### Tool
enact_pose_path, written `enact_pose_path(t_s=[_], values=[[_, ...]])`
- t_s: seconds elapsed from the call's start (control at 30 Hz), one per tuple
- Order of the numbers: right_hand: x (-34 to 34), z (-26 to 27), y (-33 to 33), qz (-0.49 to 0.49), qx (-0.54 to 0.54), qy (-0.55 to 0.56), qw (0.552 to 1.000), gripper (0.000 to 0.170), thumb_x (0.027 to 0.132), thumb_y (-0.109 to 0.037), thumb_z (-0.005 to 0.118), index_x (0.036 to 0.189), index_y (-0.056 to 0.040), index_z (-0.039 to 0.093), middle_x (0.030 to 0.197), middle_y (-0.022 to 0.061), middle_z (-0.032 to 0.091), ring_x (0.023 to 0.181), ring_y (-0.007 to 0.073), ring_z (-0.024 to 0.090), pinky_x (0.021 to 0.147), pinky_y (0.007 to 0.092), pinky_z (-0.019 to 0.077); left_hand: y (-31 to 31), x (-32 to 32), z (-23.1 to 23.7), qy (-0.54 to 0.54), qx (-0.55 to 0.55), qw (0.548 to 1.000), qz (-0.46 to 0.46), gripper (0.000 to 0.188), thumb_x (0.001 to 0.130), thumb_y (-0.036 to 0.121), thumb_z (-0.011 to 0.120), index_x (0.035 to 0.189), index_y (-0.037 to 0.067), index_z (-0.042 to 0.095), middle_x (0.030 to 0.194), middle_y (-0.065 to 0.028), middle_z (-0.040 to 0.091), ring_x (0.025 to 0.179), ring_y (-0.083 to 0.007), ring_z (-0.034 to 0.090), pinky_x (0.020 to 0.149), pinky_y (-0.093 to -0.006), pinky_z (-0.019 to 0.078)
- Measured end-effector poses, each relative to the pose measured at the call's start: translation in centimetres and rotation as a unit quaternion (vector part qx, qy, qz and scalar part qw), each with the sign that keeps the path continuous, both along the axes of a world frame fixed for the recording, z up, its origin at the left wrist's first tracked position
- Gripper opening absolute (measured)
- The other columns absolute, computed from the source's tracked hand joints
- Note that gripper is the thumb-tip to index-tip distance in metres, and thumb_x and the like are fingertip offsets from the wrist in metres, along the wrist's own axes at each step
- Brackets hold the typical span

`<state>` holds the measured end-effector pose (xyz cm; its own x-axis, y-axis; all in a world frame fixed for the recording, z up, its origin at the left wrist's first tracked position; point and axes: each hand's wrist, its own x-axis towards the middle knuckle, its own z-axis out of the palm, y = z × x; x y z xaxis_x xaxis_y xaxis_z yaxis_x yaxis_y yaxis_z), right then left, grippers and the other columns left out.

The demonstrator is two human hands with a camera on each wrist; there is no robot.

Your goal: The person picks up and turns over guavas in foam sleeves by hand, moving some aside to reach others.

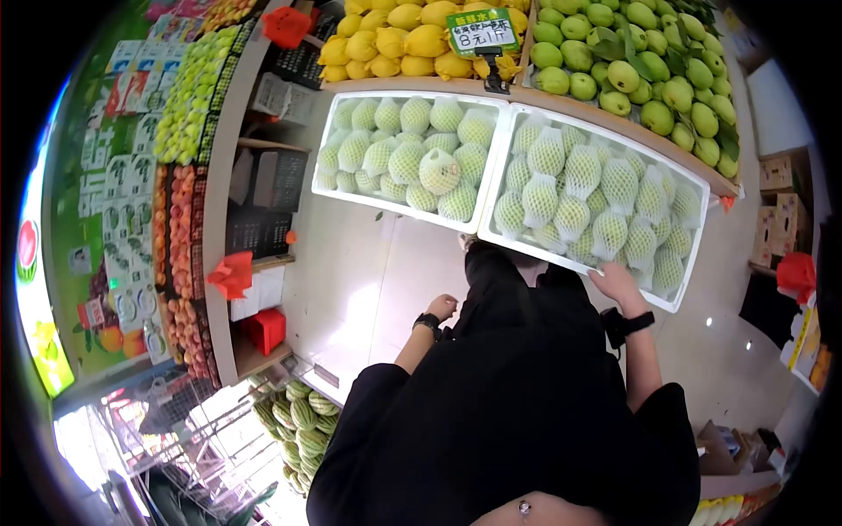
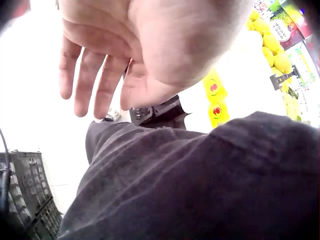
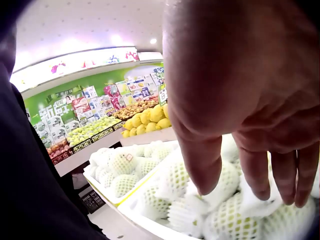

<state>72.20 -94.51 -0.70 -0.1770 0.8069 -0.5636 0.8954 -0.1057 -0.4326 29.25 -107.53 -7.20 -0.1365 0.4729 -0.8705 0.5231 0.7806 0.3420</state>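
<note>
My right hand [image 1: 616,285] reaches over the near rim of the right white foam box [image 1: 583,259]. In the right wrist view its fingers [image 3: 254,172] point down, rather straight, with the thumb apart from them. The fingertips are right at the pale green fruit [image 3: 232,217] in white foam nets, packed inside that box; the palm side is partly dark. My left hand [image 1: 443,307] hangs beside my left leg, away from the boxes. In the left wrist view its fingers [image 2: 90,80] are loosely extended, and nothing lies in the palm.
A second foam box [image 1: 399,206] of netted fruit adjoins on the left, one fruit bearing a label. Behind stand yellow fruit [image 1: 377,44], a price sign [image 1: 483,33] and loose green fruit [image 1: 667,88]. Shelves of fruit [image 1: 189,219] and watermelons [image 1: 298,430] are at left.
</note>
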Motion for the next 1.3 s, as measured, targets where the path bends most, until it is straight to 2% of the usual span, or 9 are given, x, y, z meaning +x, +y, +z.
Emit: enact_pose_path(t_s=[0.13, 0.17, 0.3, 0.47, 0.63, 0.9, 1.0, 1.2, 1.3], values=[[-6.9, -0.8, 1.4, 0.058, -0.046, -0.003, 0.997, 0.042, 0.078, -0.04, 0.051, 0.085, -0.0007, 0.063, 0.085, 0.0217, 0.061, 0.081, 0.0383, 0.057, 0.073, 0.0439, 0.0453, 1.6, -3.9, -0.9, -0.029, -0.019, 0.998, -0.055, 0.029, 0.077, 0.021, 0.048, 0.098, 0.003, 0.059, 0.074, -0.0073, 0.062, 0.057, -0.0148, 0.057, 0.048, -0.0266, 0.045], [-9.1, -0.6, 1.9, 0.075, -0.055, 0.005, 0.996, 0.041, 0.078, -0.039, 0.051, 0.086, -0.0011, 0.063, 0.085, 0.0215, 0.061, 0.082, 0.0381, 0.057, 0.073, 0.0436, 0.0453, 2.9, -5.1, 0.0, -0.031, 0.002, 0.995, -0.09, 0.029, 0.077, 0.02, 0.049, 0.098, 0.003, 0.059, 0.074, -0.0076, 0.062, 0.057, -0.0151, 0.058, 0.049, -0.0268, 0.0455], [-17.9, 0.2, 5.0, 0.108, -0.009, 0.126, 0.986, 0.045, 0.079, -0.037, 0.053, 0.104, -0.0002, 0.056, 0.099, 0.0217, 0.058, 0.092, 0.0363, 0.055, 0.079, 0.0407, 0.044, 7.9, -14.5, -3.6, -0.033, 0.073, 0.996, -0.04, 0.027, 0.079, 0.02, 0.049, 0.097, 0.002, 0.059, 0.078, -0.0108, 0.063, 0.065, -0.0195, 0.06, 0.057, -0.0301, 0.048], [-28.2, 0.1, 12.2, -0.009, 0.09, 0.232, 0.969, 0.078, 0.072, -0.032, 0.064, 0.129, 0.0052, 0.026, 0.119, 0.0274, 0.045, 0.107, 0.0377, 0.048, 0.09, 0.0367, 0.0401, 18.3, -20.1, 1.0, 0.011, 0.276, 0.959, -0.059, 0.024, 0.081, 0.017, 0.049, 0.098, 0.003, 0.057, 0.082, -0.0144, 0.062, 0.073, -0.0256, 0.06, 0.064, -0.0336, 0.0473], [-35.5, -1.8, 15.2, -0.038, 0.172, 0.18, 0.968, 0.102, 0.056, -0.031, 0.078, 0.131, 0.0059, 0.019, 0.127, 0.029, 0.032, 0.117, 0.0409, 0.034, 0.099, 0.0396, 0.0305, 23.2, -20.9, 6.1, -0.042, 0.343, 0.932, -0.109, 0.022, 0.082, 0.015, 0.049, 0.099, 0.002, 0.055, 0.087, -0.0163, 0.061, 0.078, -0.0292, 0.06, 0.069, -0.0354, 0.0469], [-39.2, -1.2, 14.1, -0.124, 0.226, 0.029, 0.966, 0.095, 0.053, -0.027, 0.077, 0.129, 0.0004, 0.026, 0.12, 0.0267, 0.036, 0.113, 0.0404, 0.036, 0.096, 0.0409, 0.0327, 24.4, -20.9, 6.6, -0.087, 0.299, 0.926, -0.214, 0.024, 0.082, 0.016, 0.052, 0.102, 0.004, 0.054, 0.087, -0.0106, 0.06, 0.077, -0.0231, 0.058, 0.071, -0.033, 0.0461], [-39.5, -1.0, 14.6, -0.145, 0.189, 0.057, 0.97, 0.093, 0.055, -0.027, 0.077, 0.127, 0.0016, 0.026, 0.121, 0.0276, 0.034, 0.114, 0.0427, 0.035, 0.094, 0.0431, 0.0348, 25.0, -20.8, 7.1, -0.115, 0.264, 0.93, -0.229, 0.027, 0.079, 0.017, 0.051, 0.101, 0.003, 0.055, 0.087, -0.0139, 0.061, 0.078, -0.0271, 0.059, 0.071, -0.035, 0.0467], [-38.5, -0.9, 14.1, -0.169, 0.26, 0.115, 0.944, 0.085, 0.057, -0.024, 0.075, 0.125, 0.0021, 0.031, 0.116, 0.0242, 0.043, 0.107, 0.0362, 0.045, 0.091, 0.0399, 0.0386, 29.4, -20.2, 9.6, -0.213, 0.212, 0.908, -0.292, 0.047, 0.075, 0.036, 0.062, 0.109, 0.004, 0.053, 0.087, -0.0094, 0.06, 0.078, -0.0199, 0.058, 0.071, -0.0313, 0.0465], [-37.2, 0.4, 13.8, -0.275, 0.138, 0.21, 0.928, 0.077, 0.063, -0.019, 0.073, 0.125, 0.0013, 0.033, 0.112, 0.0157, 0.051, 0.104, 0.0249, 0.051, 0.09, 0.0337, 0.0396, 31.8, -18.4, 10.3, -0.23, 0.227, 0.876, -0.359, 0.048, 0.079, 0.038, 0.06, 0.113, 0.005, 0.051, 0.089, -0.0069, 0.059, 0.079, -0.0173, 0.057, 0.071, -0.0289, 0.0468]])
